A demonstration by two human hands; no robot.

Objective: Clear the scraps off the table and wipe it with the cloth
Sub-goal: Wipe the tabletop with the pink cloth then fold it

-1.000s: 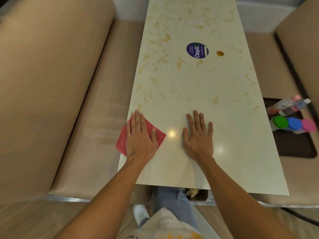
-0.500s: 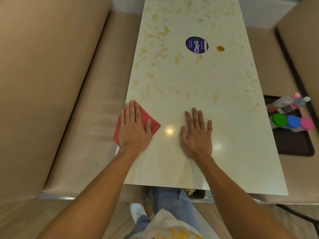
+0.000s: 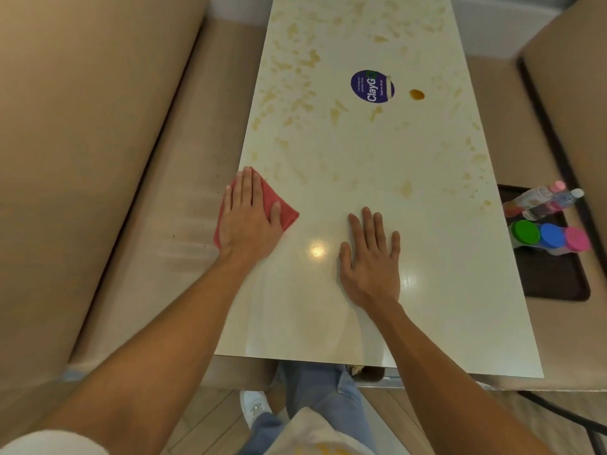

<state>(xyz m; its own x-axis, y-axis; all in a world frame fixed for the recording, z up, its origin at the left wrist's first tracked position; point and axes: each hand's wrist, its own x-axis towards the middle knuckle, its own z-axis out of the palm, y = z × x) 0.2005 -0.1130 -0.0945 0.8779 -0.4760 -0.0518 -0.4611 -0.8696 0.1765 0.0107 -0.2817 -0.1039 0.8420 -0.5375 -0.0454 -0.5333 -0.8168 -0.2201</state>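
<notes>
A long white table carries many yellowish smears across its far half and one orange blob beside a round purple sticker. My left hand lies flat, fingers together, pressing a red cloth onto the table's left edge. The cloth pokes out on both sides of the hand and overhangs the edge a little. My right hand rests flat on the bare tabletop, fingers spread, holding nothing. The near part of the table looks clean and glossy.
Beige bench seats run along both sides of the table. On the right bench a dark tray holds two bottles and tubs with green, blue and pink lids. My legs stand at the table's near end.
My left hand has slid the red cloth away from me along the table's left edge. My right hand has stayed flat in about the same place.
</notes>
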